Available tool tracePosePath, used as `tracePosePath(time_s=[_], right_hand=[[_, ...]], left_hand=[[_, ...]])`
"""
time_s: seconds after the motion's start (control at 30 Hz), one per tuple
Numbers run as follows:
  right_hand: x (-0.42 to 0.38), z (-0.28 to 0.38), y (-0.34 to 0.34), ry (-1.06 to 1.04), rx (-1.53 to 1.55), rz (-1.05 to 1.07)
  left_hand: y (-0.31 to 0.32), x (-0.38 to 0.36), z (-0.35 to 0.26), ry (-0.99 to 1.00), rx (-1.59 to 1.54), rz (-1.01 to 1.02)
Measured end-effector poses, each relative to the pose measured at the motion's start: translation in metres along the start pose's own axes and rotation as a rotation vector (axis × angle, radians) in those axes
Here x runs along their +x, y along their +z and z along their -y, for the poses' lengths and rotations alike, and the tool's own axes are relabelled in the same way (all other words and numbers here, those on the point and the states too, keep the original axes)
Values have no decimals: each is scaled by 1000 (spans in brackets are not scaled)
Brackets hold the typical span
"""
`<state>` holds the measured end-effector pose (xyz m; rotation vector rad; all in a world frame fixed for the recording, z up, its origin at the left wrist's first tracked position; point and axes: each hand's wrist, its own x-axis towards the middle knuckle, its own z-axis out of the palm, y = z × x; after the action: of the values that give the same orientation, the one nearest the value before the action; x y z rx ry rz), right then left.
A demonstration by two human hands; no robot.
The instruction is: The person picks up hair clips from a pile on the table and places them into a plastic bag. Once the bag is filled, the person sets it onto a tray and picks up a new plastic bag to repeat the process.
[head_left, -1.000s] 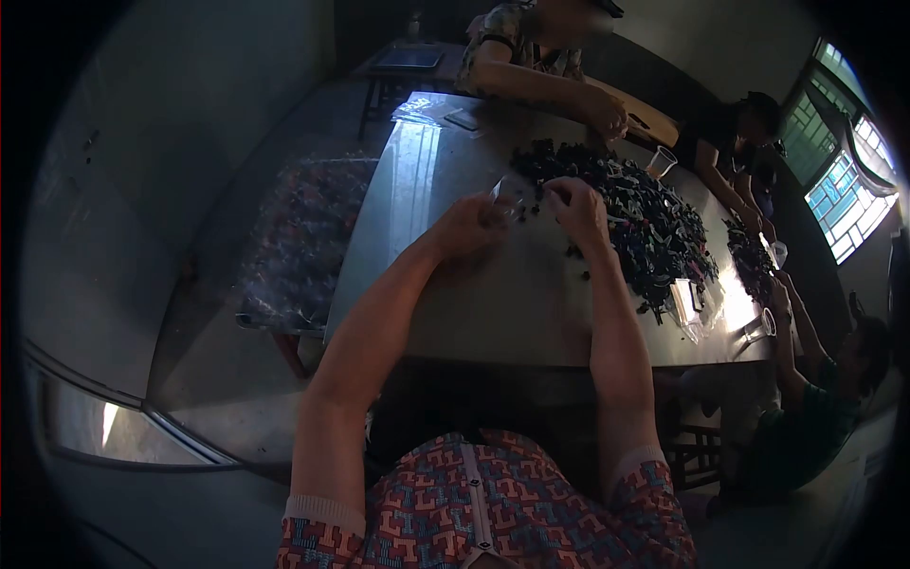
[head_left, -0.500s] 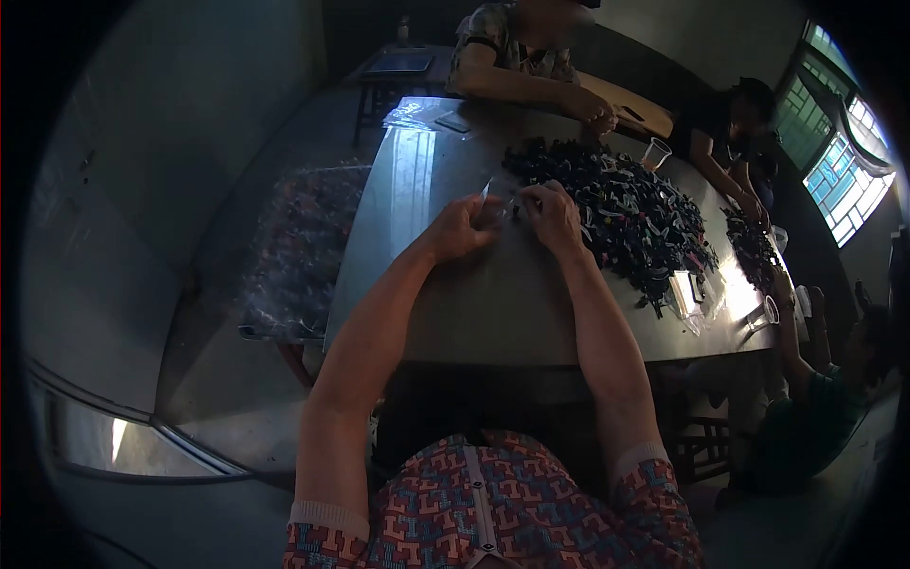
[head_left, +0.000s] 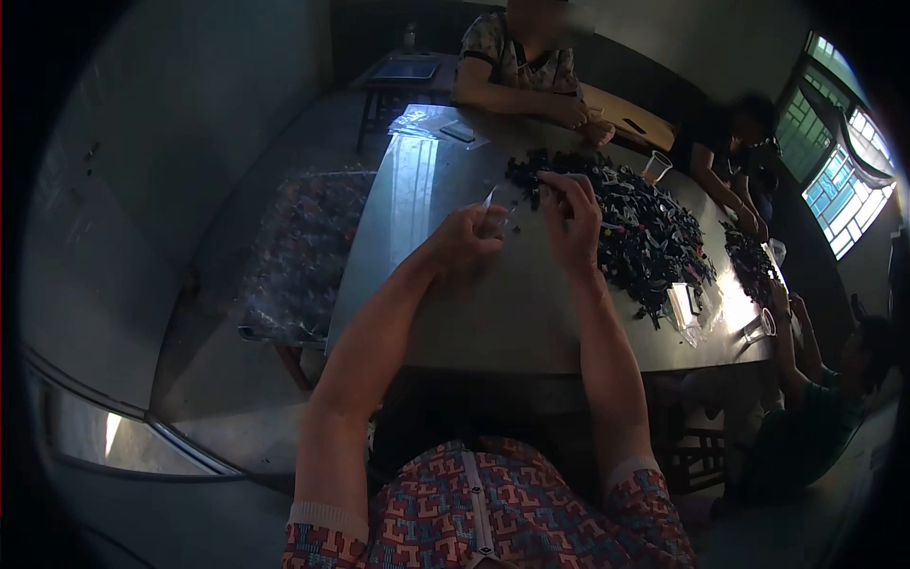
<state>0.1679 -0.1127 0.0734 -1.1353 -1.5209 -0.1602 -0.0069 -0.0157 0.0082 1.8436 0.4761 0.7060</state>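
Note:
A small clear plastic bag [head_left: 489,201] stands up from my left hand [head_left: 464,237], whose fingers are closed on it above the metal table [head_left: 474,322]. My right hand [head_left: 572,218] is over the left edge of a large pile of small dark pieces [head_left: 649,218]. Its fingers are bent but apart, and I make out nothing held in them. What the pieces are is too small to tell. One or two tiny dark pieces [head_left: 516,228] lie on the table between my hands.
Flat clear bags [head_left: 422,121] lie at the table's far left corner. A clear cup [head_left: 656,168] stands behind the pile, another cup [head_left: 758,327] near the right edge. Packets [head_left: 684,308] lie by the pile. Several people sit around the table. A filled clear sack [head_left: 303,247] is at left.
My right hand has moved away from the bag, to the right and over the pile's edge, its fingers opening. My left hand stays in place with the bag. The view has shifted slightly.

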Motion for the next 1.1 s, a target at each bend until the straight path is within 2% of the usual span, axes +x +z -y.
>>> tracePosePath(time_s=[0.03, 0.07, 0.13, 0.17, 0.23, 0.37, 0.57, 0.63, 0.67, 0.73, 0.87, 0.93, 1.1], right_hand=[[-1, 5, 3, -110, 21, -7], [0, 6, 8, -110, 23, -8], [1, 7, 18, -370, -97, 19], [-1, 8, 22, -367, -101, 16], [-5, 10, 25, -363, -182, 121], [-7, 11, 24, -326, -178, 137], [0, -21, 4, -168, -152, -18], [7, -45, -24, 116, -380, 94], [11, -53, -39, 115, -382, 95], [12, -65, -66, 425, -599, 594], [-9, -97, -78, 382, -699, 644], [-20, -102, -76, 439, -611, 578], [-29, -103, -77, 423, -590, 509]], left_hand=[[1, 0, 0, 9, -17, -15], [1, 0, 1, 8, -15, -16], [3, 0, 3, 49, -77, -50], [2, 1, 3, 48, -77, -44], [-3, 4, 4, 56, 123, 5], [-1, 4, 6, 129, -79, 41], [0, 0, -3, -1, -80, -21], [-2, -1, -4, -14, -10, 22], [-2, -1, -5, -12, -12, 21], [0, -3, -8, -34, -25, -1], [2, -3, -11, -14, 86, -14], [2, -4, -14, -47, 38, -17], [3, -4, -14, -69, -19, -15]])
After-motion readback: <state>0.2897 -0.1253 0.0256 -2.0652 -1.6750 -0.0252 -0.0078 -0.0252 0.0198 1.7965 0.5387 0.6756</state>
